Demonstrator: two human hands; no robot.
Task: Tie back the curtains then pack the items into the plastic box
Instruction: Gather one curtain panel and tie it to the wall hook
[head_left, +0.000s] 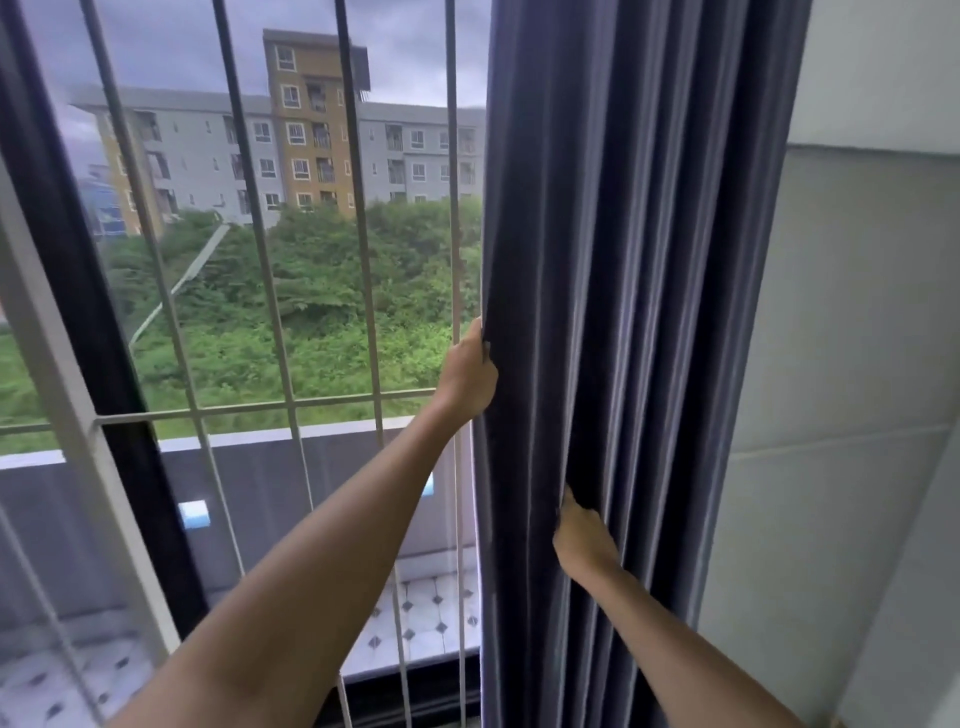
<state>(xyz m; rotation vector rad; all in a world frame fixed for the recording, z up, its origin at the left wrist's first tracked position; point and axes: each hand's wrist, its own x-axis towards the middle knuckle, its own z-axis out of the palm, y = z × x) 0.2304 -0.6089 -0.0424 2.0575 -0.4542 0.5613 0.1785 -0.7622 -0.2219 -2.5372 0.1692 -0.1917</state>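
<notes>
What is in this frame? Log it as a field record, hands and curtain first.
curtain: dark blue-grey, gathered in folds at the window's right side
left hand: grips the curtain's left edge, higher up
right hand: fingers tucked into a fold lower down
tie-back: none visible
window bars: pale metal, left of the curtain
wall: light, right of the curtain

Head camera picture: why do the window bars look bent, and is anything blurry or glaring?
In the head view, the wide-angle lens bows the window bars and frame near the edges; daylight is soft and overcast, without glare; the curtain folds show pale sheen; the left hand and right hand look slightly soft.
</notes>
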